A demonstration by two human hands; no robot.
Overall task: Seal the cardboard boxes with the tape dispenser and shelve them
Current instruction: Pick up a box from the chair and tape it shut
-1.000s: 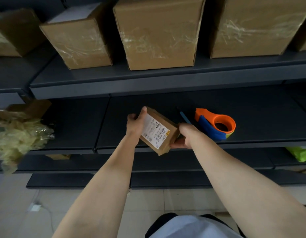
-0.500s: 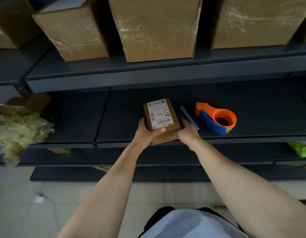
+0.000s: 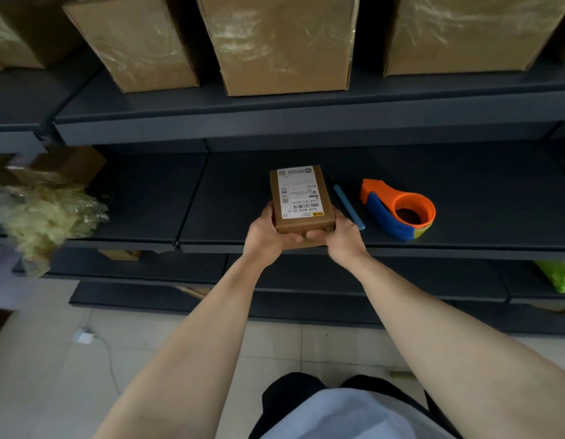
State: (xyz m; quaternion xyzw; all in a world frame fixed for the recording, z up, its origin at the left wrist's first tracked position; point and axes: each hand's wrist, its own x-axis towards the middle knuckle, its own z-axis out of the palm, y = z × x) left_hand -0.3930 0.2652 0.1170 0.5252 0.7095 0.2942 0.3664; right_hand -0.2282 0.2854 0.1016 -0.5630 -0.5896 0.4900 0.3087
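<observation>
Small box (image 3: 301,198) at the front edge of the middle shelf (image 3: 480,210), label (image 3: 298,191) facing up, held at its near end by both hands.
Left hand (image 3: 268,232) grips the near left corner, right hand (image 3: 343,234) the near right corner; fingers curled round it, thumbs nearly meeting on the near face. Blue stick (image 3: 349,202) lies just right of the box; tape dispenser (image 3: 398,210) beyond that, untouched. Large taped boxes (image 3: 284,42) stand on the upper shelf (image 3: 306,122).

Label (image 3: 298,193) on the small box (image 3: 328,202) reads "N058" and "N058 00 61".
</observation>
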